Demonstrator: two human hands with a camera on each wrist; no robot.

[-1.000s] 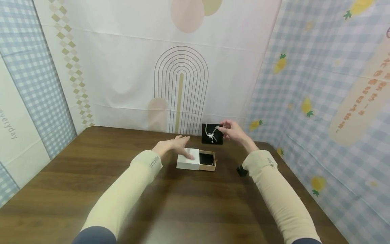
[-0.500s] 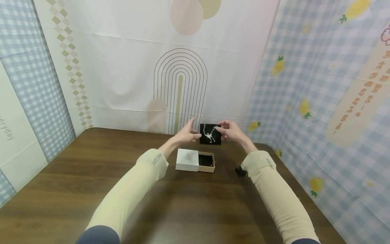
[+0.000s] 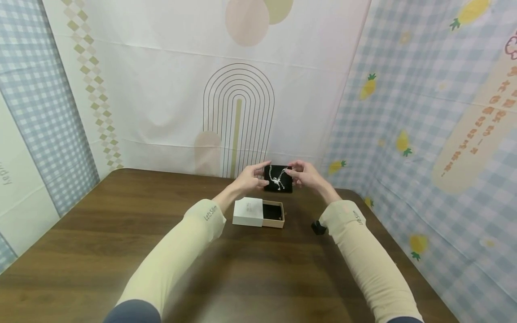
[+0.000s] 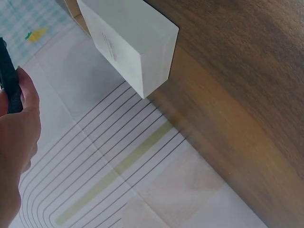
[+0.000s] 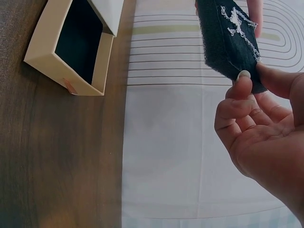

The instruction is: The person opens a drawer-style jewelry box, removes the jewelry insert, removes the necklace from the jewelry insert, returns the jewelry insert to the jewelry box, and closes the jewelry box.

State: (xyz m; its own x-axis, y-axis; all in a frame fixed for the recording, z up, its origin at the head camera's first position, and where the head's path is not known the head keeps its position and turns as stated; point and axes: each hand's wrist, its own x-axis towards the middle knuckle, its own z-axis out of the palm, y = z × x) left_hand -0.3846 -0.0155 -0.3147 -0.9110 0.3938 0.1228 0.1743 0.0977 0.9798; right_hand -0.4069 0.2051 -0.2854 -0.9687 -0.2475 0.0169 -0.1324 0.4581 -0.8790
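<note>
Between my two hands a black foam pad point(image 3: 278, 185) is held up, with a silver chain point(image 3: 277, 181) lying across its face. My left hand point(image 3: 247, 179) pinches the pad's left edge; in the left wrist view the dark pad point(image 4: 10, 83) shows edge-on between thumb and fingers. At the opposite edge my right hand point(image 3: 308, 175) grips it, and the right wrist view has the thumb over a corner by the chain point(image 5: 242, 28). Below stands a white sleeve box point(image 3: 247, 212), its tan drawer point(image 3: 274, 224) pulled partly out to the right, dark inside.
A small black object point(image 3: 318, 227) lies beside the right sleeve on the brown wooden table point(image 3: 121, 224). A printed cloth point(image 3: 169, 89) hangs behind the table, and a checked one point(image 3: 408, 116) along the right side.
My left hand has moved from over the white box up and right to the pad's left edge and now grips it. My right hand keeps its hold, almost still.
</note>
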